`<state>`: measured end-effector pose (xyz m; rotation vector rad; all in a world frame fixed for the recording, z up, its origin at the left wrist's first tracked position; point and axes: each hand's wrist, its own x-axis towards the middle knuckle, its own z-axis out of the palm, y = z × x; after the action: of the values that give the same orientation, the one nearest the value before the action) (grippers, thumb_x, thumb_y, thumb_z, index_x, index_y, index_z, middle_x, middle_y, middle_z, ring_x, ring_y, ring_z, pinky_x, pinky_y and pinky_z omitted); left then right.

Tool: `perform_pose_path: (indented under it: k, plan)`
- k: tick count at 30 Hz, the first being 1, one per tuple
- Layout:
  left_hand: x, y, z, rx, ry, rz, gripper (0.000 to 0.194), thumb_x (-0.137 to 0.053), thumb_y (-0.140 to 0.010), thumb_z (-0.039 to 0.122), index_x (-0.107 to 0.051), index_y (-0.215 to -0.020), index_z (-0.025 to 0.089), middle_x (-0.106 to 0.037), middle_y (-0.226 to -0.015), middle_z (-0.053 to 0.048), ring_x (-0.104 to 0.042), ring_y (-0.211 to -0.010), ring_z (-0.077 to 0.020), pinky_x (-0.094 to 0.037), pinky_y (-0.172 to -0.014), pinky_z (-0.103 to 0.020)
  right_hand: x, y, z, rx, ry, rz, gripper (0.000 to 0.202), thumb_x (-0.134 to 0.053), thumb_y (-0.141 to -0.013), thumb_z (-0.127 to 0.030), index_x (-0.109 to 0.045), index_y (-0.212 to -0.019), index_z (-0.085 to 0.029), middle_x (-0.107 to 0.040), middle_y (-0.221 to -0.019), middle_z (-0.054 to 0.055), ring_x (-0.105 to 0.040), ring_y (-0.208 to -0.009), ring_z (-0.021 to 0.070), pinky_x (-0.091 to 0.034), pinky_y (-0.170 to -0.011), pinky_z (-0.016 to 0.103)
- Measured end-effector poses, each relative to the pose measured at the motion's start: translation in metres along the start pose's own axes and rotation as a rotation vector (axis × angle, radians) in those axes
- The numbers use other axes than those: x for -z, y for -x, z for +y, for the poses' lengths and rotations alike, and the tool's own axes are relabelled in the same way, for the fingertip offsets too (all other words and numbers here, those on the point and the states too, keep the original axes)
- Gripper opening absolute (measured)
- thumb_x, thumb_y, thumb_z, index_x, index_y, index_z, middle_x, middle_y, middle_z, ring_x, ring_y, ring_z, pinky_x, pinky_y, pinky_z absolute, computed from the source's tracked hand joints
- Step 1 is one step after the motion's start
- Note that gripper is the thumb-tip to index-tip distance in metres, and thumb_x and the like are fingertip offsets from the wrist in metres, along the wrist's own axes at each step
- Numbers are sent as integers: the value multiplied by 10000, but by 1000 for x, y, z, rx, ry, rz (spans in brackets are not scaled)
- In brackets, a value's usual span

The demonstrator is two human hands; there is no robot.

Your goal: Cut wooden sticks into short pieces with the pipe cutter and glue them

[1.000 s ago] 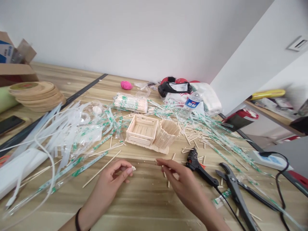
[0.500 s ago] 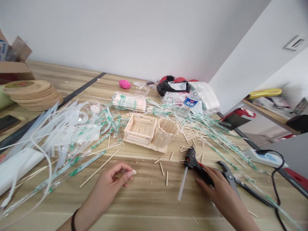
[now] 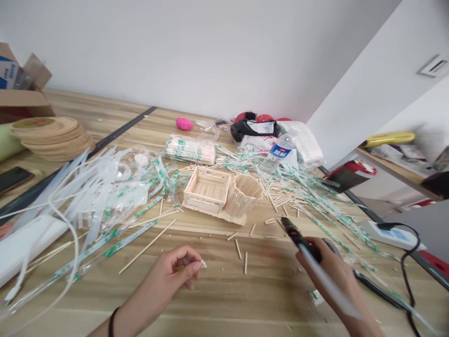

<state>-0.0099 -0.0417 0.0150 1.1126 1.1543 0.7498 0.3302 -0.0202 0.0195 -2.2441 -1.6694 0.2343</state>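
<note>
Between thumb and index finger, my left hand (image 3: 182, 269) pinches a small cluster of pale stick ends (image 3: 203, 264); its exact make-up is too small to tell. My right hand (image 3: 324, 262) is wrapped round the handle of a black glue gun (image 3: 296, 234), raised off the table. A translucent glue stick (image 3: 326, 278), smeared by motion, trails from the gun's back. Beyond both hands stands a model of thin wooden sticks: a square railed box (image 3: 206, 189) and a round cup (image 3: 242, 199) side by side on a stick base. Short cut sticks (image 3: 245, 263) lie between my hands.
Black-handled pliers (image 3: 377, 288) lie beside my right forearm. Loose sticks and green-printed wrappers (image 3: 312, 187) spread at right, near a water bottle (image 3: 278, 154). Clear glue sticks (image 3: 94, 187), a white cable (image 3: 75, 243) and a white power strip (image 3: 31, 248) occupy the left.
My right hand has lifted the glue gun from the table and turned it, swinging its glue stick toward my forearm. My left hand keeps its pinch, slightly farther right in view.
</note>
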Motion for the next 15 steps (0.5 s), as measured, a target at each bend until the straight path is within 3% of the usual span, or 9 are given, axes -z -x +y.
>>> perform_pose_path:
  k: [2,5,8,11,15]
  plan:
    - [1,0,1,-5,18,7,244,-619,-771,423,-596,-760,181,-599,-650,8,-568,-619,-142,-495,-565,-253,8,10,-10,-27,-202,-5,316,-497,-745,-491,-618,-778,-201,-567,-550,15,-553,-532,208,-411,-484,289]
    - [1,-2,0,-7,42,17,244,-621,-769,425,-586,-751,184,-599,-642,11,-574,-619,-144,-489,-557,-247,16,26,-34,38,-475,-166,362,-505,-786,-513,-617,-689,-182,-583,-598,29,-551,-591,182,-416,-520,254]
    - [0,-2,-3,2,45,25,242,-615,-772,424,-579,-746,186,-598,-633,14,-576,-603,-144,-476,-547,-244,15,37,-67,184,-513,-138,268,-583,-757,-465,-626,-732,-202,-588,-669,20,-545,-615,174,-430,-556,242]
    - [1,0,-2,-55,-62,72,226,-577,-811,413,-588,-766,191,-619,-681,2,-591,-653,-157,-465,-587,-249,9,42,-95,372,-514,-128,158,-553,-805,-369,-627,-850,-236,-608,-927,33,-584,-785,175,-452,-708,230]
    - [14,-2,6,-248,-392,163,185,-484,-891,350,-599,-828,220,-677,-890,-29,-613,-871,-195,-453,-787,-302,1,42,-112,406,-545,-189,170,-505,-847,-340,-603,-941,-237,-613,-1035,47,-598,-889,177,-449,-786,219]
